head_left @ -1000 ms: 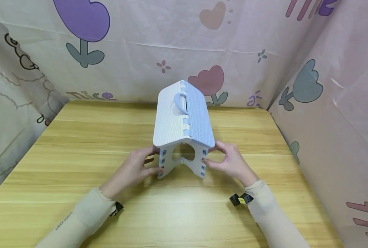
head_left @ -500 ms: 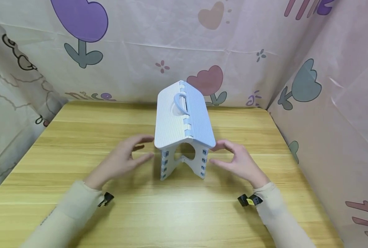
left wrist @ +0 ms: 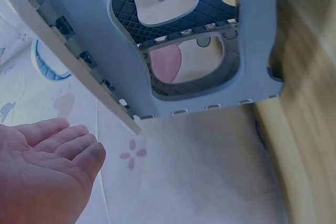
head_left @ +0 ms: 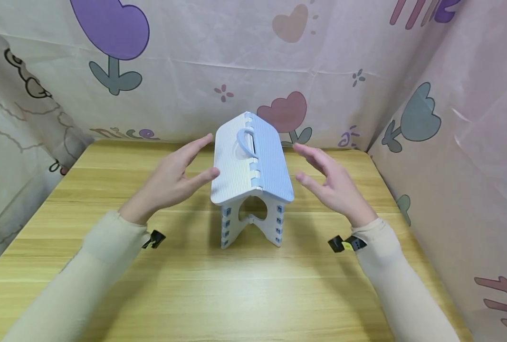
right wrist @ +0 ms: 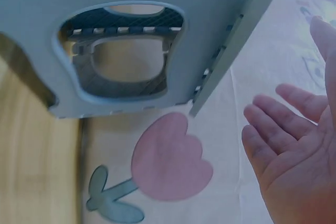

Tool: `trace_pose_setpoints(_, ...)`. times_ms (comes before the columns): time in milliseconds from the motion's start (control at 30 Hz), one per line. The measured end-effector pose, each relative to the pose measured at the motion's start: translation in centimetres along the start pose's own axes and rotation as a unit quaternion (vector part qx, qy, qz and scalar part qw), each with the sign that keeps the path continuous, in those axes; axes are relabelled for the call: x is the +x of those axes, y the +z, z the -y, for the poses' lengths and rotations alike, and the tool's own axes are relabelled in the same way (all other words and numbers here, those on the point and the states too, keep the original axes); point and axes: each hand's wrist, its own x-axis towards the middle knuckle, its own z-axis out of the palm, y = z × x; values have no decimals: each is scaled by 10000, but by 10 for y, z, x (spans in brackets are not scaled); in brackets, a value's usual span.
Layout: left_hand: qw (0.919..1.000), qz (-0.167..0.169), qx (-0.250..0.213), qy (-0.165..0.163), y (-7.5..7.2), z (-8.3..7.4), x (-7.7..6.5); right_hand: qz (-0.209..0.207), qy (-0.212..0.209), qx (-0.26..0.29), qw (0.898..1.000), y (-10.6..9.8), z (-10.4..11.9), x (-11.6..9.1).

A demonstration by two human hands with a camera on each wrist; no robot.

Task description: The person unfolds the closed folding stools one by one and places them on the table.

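Observation:
A white and pale blue folding step stool (head_left: 236, 175) stands half folded on the table, its two-part top peaked like a roof. A blue carry handle (head_left: 246, 142) sticks up at the ridge. My left hand (head_left: 172, 175) is raised at the left side of the top, thumb and fingers spread; its thumb tip overlaps the panel's edge in the head view. My right hand (head_left: 332, 183) is raised on the other side, a small gap from the top. Both wrist views show the stool's cut-out side panels (left wrist: 257, 40), with each palm (right wrist: 299, 171) bare and holding nothing.
The stool stands on a light wood-grain table (head_left: 236, 294). Behind it hangs a pale curtain (head_left: 185, 95) printed with tulips and hearts, and more curtain encloses the left and right sides. A small black camera (head_left: 154, 239) sits on each wrist.
Both hands have let go of the stool's legs, moved outward, then risen to the height of its top. The stool stays in place, half folded.

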Motion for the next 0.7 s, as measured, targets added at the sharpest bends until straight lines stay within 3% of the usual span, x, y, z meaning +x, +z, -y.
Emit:
trace_pose_setpoints(300,9988,364,316,-79,7,-1,32,629,-38,-499,9968,14,7,44)
trace_pose_setpoints(700,9963,803,308,-74,13,1,41,1117,0,-575,9921,24,6,60)
